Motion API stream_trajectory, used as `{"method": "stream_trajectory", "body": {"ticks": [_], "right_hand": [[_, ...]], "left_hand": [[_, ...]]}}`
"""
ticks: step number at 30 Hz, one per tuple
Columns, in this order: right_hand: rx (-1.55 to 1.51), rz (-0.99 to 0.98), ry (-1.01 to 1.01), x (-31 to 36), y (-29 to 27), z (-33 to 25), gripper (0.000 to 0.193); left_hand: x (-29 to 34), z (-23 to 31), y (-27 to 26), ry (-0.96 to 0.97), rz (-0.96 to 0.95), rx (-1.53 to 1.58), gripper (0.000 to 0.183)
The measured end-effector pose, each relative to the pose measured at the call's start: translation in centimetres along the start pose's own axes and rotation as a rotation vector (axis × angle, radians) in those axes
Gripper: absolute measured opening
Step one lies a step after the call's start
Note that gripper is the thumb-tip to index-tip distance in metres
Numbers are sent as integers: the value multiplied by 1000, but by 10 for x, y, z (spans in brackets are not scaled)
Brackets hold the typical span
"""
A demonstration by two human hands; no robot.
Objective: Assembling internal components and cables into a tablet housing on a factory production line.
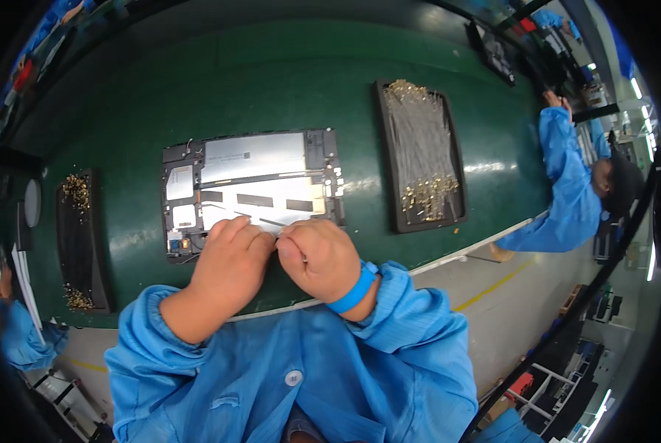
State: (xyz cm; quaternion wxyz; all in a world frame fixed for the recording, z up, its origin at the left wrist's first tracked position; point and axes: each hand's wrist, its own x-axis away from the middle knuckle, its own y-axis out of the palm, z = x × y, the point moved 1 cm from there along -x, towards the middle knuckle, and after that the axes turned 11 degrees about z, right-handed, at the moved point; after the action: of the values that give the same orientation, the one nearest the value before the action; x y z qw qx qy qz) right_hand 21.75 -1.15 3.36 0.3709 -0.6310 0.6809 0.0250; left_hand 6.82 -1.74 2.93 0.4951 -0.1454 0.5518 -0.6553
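An opened tablet lies on the green table in front of me, with silver battery panels, dark strips and small parts along its sides. Over its near edge, my left hand has its fingers curled together. My right hand, with a blue band at the wrist, is closed beside it, thumb against the fingers. The fingertips of both hands almost meet at the tablet's lower edge. Whatever lies between them is hidden or too small to name.
To the right stands a dark tray of grey cables with gold ends. Another tray, at the left, holds black cables. Co-workers in blue sit at the far right and far left.
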Motion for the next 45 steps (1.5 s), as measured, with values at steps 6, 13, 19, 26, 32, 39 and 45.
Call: {"method": "stream_trajectory", "body": {"ticks": [6,13,19,26,32,39,45], "right_hand": [[-221,120,486,5,0,18,16],[-201,209,1004,15,-41,16,41],[-234,-79,1362,19,-44,21,56],[-405,-587,1551,12,-27,15,35],[-455,-316,1349,-65,19,15,38],[-831,67,1248,-145,110,47,56],[-854,-239,1211,-68,131,13,66]], "left_hand": [[-22,-47,-24,-21,29,-290,11],[71,-112,-65,-795,346,-104,30],[79,-67,-62,-504,39,-165,45],[79,-102,-52,-599,225,-132,52],[62,-101,-55,-689,298,-228,57],[64,-104,-59,-674,286,-215,43],[59,-100,-57,-688,238,-264,36]]}}
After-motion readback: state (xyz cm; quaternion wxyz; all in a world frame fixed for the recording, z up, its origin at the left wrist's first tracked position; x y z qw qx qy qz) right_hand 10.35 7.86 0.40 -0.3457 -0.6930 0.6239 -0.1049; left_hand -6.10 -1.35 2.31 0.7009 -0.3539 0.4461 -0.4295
